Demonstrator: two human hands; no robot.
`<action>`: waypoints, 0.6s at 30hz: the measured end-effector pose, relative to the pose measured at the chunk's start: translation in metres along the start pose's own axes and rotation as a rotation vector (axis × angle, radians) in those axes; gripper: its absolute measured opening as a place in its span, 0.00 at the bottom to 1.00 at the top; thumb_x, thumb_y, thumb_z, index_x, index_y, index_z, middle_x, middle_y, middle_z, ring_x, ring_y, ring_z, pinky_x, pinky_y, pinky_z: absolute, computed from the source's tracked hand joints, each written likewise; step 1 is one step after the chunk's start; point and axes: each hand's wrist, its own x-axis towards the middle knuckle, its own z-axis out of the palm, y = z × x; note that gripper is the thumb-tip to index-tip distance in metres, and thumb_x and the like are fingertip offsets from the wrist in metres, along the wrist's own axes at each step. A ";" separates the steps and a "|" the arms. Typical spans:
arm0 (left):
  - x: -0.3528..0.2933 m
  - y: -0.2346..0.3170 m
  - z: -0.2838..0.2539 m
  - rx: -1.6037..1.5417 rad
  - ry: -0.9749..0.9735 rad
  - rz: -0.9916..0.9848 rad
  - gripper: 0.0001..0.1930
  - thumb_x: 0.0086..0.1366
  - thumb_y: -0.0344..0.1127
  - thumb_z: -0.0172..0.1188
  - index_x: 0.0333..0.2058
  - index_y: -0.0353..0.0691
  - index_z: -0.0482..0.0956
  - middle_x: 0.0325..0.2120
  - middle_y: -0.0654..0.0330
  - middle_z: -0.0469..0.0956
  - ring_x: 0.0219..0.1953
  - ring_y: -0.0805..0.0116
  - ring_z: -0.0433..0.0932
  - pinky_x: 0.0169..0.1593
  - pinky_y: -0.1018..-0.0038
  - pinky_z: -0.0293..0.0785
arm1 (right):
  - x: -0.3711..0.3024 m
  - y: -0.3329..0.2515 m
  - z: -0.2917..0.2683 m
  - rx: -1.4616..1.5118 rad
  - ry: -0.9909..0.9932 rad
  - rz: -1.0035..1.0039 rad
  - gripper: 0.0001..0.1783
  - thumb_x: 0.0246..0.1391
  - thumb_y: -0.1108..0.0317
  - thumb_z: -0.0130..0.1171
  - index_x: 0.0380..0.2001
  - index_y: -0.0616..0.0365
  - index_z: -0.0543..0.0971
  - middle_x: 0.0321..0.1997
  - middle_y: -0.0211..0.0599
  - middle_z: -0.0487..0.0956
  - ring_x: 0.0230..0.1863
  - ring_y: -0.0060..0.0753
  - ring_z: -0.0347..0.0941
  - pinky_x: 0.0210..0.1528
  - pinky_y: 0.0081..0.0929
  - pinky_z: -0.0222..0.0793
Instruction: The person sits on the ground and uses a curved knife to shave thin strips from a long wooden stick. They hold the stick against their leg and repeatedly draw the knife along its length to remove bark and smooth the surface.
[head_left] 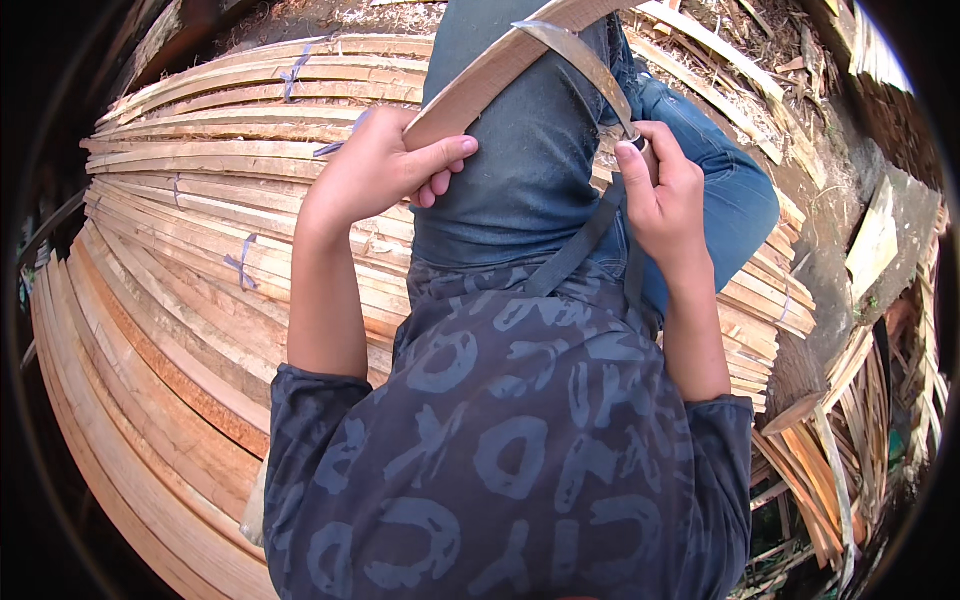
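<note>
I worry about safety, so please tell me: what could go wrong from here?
The curved knife in the right hand crosses the wooden strip over the jeans leg; a slip might cut the leg. The bare left hand holds the strip's near end, so a stroke toward that end could perhaps reach it.

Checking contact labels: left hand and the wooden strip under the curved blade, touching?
Touching: the head view shows the left hand closed on the near end of the wooden strip.
</note>
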 end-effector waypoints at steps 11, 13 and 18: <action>-0.009 0.004 0.033 -0.166 0.058 0.000 0.17 0.69 0.41 0.57 0.30 0.30 0.78 0.19 0.62 0.76 0.21 0.77 0.75 0.25 0.79 0.72 | 0.014 -0.016 0.006 -0.342 -0.022 -0.156 0.14 0.57 0.59 0.64 0.33 0.59 0.75 0.21 0.38 0.78 0.21 0.41 0.77 0.21 0.33 0.69; -0.011 0.006 0.041 -0.174 0.077 -0.014 0.15 0.70 0.39 0.55 0.32 0.30 0.78 0.20 0.62 0.76 0.22 0.77 0.75 0.26 0.79 0.72 | 0.017 -0.018 0.005 -0.387 -0.037 -0.186 0.14 0.56 0.59 0.64 0.32 0.58 0.75 0.21 0.37 0.78 0.20 0.40 0.76 0.21 0.32 0.69; -0.010 0.010 0.049 -0.147 0.145 -0.035 0.15 0.70 0.39 0.55 0.32 0.30 0.78 0.20 0.62 0.76 0.21 0.77 0.75 0.26 0.79 0.72 | 0.023 -0.012 0.003 -0.495 -0.053 -0.220 0.16 0.56 0.56 0.64 0.28 0.56 0.72 0.19 0.33 0.76 0.19 0.38 0.75 0.20 0.32 0.68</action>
